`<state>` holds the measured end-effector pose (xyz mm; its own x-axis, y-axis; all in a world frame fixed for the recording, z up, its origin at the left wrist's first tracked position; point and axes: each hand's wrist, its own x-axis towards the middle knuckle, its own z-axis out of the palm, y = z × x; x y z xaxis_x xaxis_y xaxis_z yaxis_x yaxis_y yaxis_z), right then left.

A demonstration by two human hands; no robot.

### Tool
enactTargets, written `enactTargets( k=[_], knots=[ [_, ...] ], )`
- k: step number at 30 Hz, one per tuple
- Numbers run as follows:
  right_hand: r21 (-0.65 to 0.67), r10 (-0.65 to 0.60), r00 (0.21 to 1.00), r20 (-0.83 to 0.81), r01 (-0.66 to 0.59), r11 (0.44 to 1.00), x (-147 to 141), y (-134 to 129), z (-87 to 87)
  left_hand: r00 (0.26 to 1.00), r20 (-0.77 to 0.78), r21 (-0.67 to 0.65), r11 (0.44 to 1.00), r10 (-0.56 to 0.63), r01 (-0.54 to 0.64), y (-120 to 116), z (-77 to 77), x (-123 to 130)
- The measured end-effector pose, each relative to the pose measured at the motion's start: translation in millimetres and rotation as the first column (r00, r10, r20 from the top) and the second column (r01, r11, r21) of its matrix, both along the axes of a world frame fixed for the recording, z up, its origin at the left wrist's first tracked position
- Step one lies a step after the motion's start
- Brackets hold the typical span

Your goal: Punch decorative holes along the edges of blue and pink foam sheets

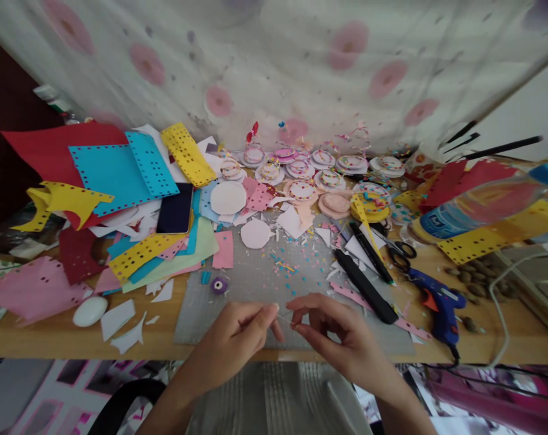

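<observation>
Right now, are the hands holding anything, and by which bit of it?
Yes, a thin strand. The left hand pinches it near one end; the right hand is at the other, but whether it grips, I can't tell.

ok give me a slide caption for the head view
A thin pale strand between two hands over a grey mat, decorated paper discs behind, a blue glue gun at right.
</observation>
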<state>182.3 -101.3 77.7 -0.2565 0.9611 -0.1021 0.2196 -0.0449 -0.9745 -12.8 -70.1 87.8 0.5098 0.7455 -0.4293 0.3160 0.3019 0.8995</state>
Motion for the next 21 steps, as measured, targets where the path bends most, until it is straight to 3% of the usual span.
enactTargets(
  k=[10,16,21],
  knots=[
    [-0.062,-0.027,0.998,-0.055,0.023,0.998,-2.7,1.9,-2.8,0.999,-0.039,0.020,0.999,0.038,-0.037,0.3,0.4,7.2],
    [-0.093,-0.081,0.990,-0.116,0.071,0.993,-3.5,4.8,-4.9,0.986,0.061,-0.040,0.988,0.154,-0.152,-0.7,-5.6,9.3],
    [-0.124,-0.083,0.981,-0.173,0.062,0.990,-2.3,6.2,-4.4,0.979,0.113,-0.101,0.982,0.168,-0.157,1.4,-4.5,7.3]
  ],
)
